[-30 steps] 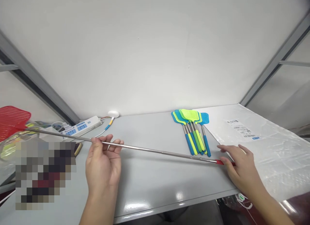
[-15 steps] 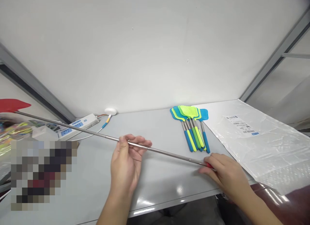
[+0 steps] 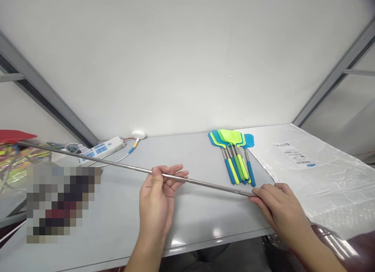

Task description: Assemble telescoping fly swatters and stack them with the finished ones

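A long, extended telescopic fly swatter (image 3: 215,185) slants across the view, its steel rod running down from left to right. Its red head (image 3: 16,136) is cut off by the left edge. My left hand (image 3: 159,198), palm up, supports the rod near its middle, thumb pressed on top and fingers beneath. The lower end is wrapped in my right hand (image 3: 279,209), which hides the handle. Behind the rod, several collapsed fly swatters (image 3: 231,137) lie fanned in a pile, with blue, green and yellow heads and grips.
The grey table (image 3: 117,225) carries a white power strip (image 3: 102,149) and a round white device (image 3: 138,134) with a cable at the back left. Plastic-wrapped items (image 3: 17,166) lie at far left, beside a blurred-out patch. A white bubble mailer (image 3: 304,166) covers the right side.
My right hand has slid up over the red part of the handle, which is now covered. The view has shifted slightly; the left hand keeps its hold on the rod.
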A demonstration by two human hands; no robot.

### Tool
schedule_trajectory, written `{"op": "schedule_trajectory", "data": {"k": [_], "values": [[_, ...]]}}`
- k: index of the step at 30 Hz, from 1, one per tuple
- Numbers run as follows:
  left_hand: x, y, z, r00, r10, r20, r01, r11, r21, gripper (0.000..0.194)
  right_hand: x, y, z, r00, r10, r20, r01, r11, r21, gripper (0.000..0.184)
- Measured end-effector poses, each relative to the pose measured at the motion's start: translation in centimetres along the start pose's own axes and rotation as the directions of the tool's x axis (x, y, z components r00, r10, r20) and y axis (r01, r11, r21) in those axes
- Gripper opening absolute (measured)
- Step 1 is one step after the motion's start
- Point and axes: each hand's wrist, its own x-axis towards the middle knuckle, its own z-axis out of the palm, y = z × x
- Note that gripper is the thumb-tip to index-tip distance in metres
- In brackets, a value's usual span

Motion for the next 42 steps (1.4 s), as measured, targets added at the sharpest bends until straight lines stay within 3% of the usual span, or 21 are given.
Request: {"op": "schedule_trajectory", "data": {"k": [6, 10, 14, 19, 25, 33, 39, 42], "values": [[-1.3, -0.8, 0.6, 0.995, -0.062, 0.078, 0.066, 0.997, -0.04, 0.032, -0.1, -1.7, 0.7, 0.999, 0.038, -0.011, -0.038, 0.999, 0.021, 0.018], [-3.6, -1.8, 2.5, 0.96, -0.173, 0.219, 0.173, 0.985, 0.022, 0.033, 1.2, -4.7, 0.7, 0.997, 0.075, 0.022, -0.076, 0.994, 0.075, 0.027], [-5.1, -2.2, 3.9, 0.955, -0.197, 0.223, 0.185, 0.98, 0.075, 0.033, 2.4, -6.8, 0.4, 0.988, 0.132, 0.079, -0.14, 0.984, 0.111, 0.036], [-4.6, -2.1, 3.3, 0.949, -0.194, 0.247, 0.172, 0.979, 0.108, 0.033, 3.1, -7.3, 0.4, 0.984, 0.146, 0.098, -0.159, 0.978, 0.135, 0.035], [-3.1, -1.2, 1.1, 0.92, -0.229, 0.317, 0.182, 0.968, 0.171, 0.035, 3.1, -6.7, 0.9, 0.975, 0.141, 0.171, -0.173, 0.966, 0.19, 0.033], [0.8, 2.6, -3.5, 0.989, -0.056, 0.137, 0.043, 0.994, 0.096, 0.029, 1.5, -4.4, 1.4, 0.948, 0.161, 0.275, -0.237, 0.933, 0.271, 0.026], [0.2, 1.4, -2.9, 0.999, -0.023, 0.039, 0.023, 1.0, 0.008, 0.034, 1.2, -3.9, 2.0, 0.943, 0.134, 0.306, -0.226, 0.931, 0.288, 0.025], [-0.8, 0.1, -1.8, 0.998, -0.046, 0.052, 0.046, 0.999, -0.005, 0.032, 1.1, -4.0, 2.2, 0.931, 0.137, 0.337, -0.243, 0.924, 0.294, 0.025]]}}
